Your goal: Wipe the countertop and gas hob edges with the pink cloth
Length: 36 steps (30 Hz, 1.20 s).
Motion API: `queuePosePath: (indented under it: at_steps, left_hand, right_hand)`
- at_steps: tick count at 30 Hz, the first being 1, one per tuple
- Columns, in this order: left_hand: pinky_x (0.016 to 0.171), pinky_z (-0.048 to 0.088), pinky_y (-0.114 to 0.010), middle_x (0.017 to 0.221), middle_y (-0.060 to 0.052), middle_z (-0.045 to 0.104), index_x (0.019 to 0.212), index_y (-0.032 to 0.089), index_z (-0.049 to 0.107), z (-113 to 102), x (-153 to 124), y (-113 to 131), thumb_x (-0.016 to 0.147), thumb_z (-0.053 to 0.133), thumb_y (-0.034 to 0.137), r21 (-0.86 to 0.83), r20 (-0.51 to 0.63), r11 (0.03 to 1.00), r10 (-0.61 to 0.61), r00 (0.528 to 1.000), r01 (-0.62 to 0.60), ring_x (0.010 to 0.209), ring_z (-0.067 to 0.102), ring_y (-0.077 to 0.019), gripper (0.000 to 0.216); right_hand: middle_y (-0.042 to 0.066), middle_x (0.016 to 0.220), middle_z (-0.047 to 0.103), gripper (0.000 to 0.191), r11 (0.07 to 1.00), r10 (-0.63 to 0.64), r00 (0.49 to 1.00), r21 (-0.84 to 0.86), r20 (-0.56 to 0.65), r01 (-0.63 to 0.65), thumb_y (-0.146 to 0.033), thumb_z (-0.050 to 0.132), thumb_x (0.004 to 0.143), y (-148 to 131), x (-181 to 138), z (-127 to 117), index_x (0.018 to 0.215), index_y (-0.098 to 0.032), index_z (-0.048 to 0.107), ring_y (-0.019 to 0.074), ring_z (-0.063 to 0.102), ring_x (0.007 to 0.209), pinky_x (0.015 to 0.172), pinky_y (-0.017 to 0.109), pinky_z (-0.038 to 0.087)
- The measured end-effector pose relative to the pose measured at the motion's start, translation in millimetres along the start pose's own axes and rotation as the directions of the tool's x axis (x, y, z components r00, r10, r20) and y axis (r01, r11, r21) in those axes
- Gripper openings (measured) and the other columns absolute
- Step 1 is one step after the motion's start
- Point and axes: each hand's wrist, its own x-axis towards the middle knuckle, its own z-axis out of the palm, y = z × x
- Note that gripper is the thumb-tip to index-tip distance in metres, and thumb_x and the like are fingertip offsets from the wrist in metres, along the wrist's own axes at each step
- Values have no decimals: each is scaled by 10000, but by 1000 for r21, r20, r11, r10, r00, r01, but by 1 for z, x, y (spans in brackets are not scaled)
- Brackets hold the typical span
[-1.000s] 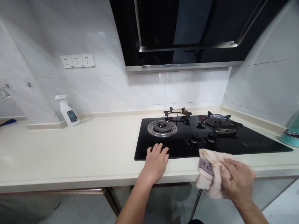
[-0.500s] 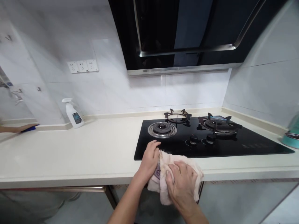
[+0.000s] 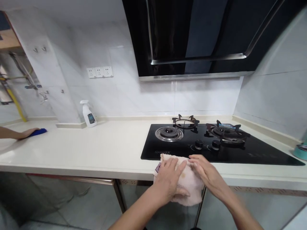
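Observation:
A pale pink cloth [image 3: 189,188] hangs over the front edge of the cream counter [image 3: 96,153], just in front of the black gas hob [image 3: 216,148]. My left hand [image 3: 168,182] lies over the cloth's left half with the fingers curled round it. Resting on the cloth's right side, my right hand [image 3: 206,174] has its fingers stretched out. The hob's two control knobs [image 3: 206,145] sit just behind my hands.
A white spray bottle [image 3: 88,114] stands by the back wall. At the far left another person's hand [image 3: 26,133] presses a blue cloth [image 3: 39,131] on the counter. A teal pot [image 3: 301,150] stands at the right edge. A black range hood [image 3: 203,35] hangs above.
My right hand carried the cloth leftward along the counter's front edge. My left hand left the hob's corner and took hold of the cloth. The view shifted left.

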Motion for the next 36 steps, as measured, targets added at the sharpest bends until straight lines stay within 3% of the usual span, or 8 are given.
queuePosePath:
  at_steps: [4, 7, 10, 16, 19, 21, 27, 36]
  left_hand:
    - [1168, 299, -588, 1559, -188, 415, 1507, 194, 351, 4, 1, 3, 670, 879, 551, 80, 75, 996, -46, 996, 41, 1427, 388, -368, 1052]
    - [1137, 343, -559, 1469, -177, 502, 1440, 170, 436, 2, 13, 18, 684, 867, 506, 157, 112, 983, -111, 987, 93, 1352, 449, -357, 933]
    - [1068, 403, -546, 1392, -201, 542, 1363, 123, 513, 6, 33, 41, 677, 858, 488, 237, 130, 966, -135, 982, 101, 1270, 484, -374, 851]
    - [1114, 339, -581, 1387, -225, 534, 1373, 99, 525, 31, 70, 76, 698, 791, 603, 186, 105, 980, -93, 990, 72, 1335, 425, -405, 884]
    - [1139, 284, -630, 1497, -235, 446, 1475, 154, 435, 37, 73, 79, 653, 794, 704, 137, 80, 986, -107, 991, 96, 1408, 360, -451, 1052]
    - [1135, 294, -622, 1557, -216, 388, 1481, 225, 427, 34, 65, 76, 703, 790, 668, 113, 54, 991, -75, 996, 68, 1428, 353, -449, 966]
    - [1130, 328, -588, 1542, -162, 458, 1459, 295, 460, 5, 12, 31, 759, 819, 521, 148, 53, 988, -40, 998, 32, 1402, 432, -380, 819]
    - [1174, 341, -527, 1487, -158, 548, 1503, 190, 429, -70, -130, -118, 704, 750, 273, 321, -95, 881, -334, 938, 347, 1384, 492, -333, 864]
  right_hand:
    - [57, 1167, 664, 309, 990, -69, 997, -127, -30, 65, -468, 448, 1023, 16, 18, -29, 1090, -277, 682, 235, 587, 1115, 969, 394, 418]
    - [25, 866, 661, 435, 998, 39, 994, -57, 106, -33, -549, 395, 1023, 28, 31, -27, 867, -250, 671, 192, 599, 826, 779, 326, 438]
    - [-7, 632, 557, 555, 986, 160, 980, -56, 122, -154, -647, 393, 983, 41, 37, -13, 651, -233, 555, 169, 512, 629, 638, 306, 381]
    - [-17, 625, 532, 587, 949, 314, 949, -5, -2, -314, -667, 303, 1004, 66, 22, -12, 673, -230, 514, 168, 500, 638, 630, 289, 373]
    - [-22, 647, 511, 560, 924, 381, 924, 43, -40, -380, -705, 403, 960, 77, 9, -22, 683, -230, 506, 168, 477, 658, 627, 282, 364]
    - [-30, 629, 469, 559, 901, 428, 903, 95, -25, -424, -720, 422, 945, 81, 2, -27, 692, -229, 510, 161, 443, 632, 599, 277, 341]
    - [-34, 631, 392, 580, 864, 485, 874, 134, 37, -485, -735, 414, 934, 78, -2, -32, 677, -220, 490, 149, 378, 624, 583, 269, 292]
    - [-34, 675, 344, 586, 860, 459, 878, 180, 139, -478, -740, 409, 933, 68, 2, -32, 677, -215, 455, 146, 334, 658, 612, 277, 265]
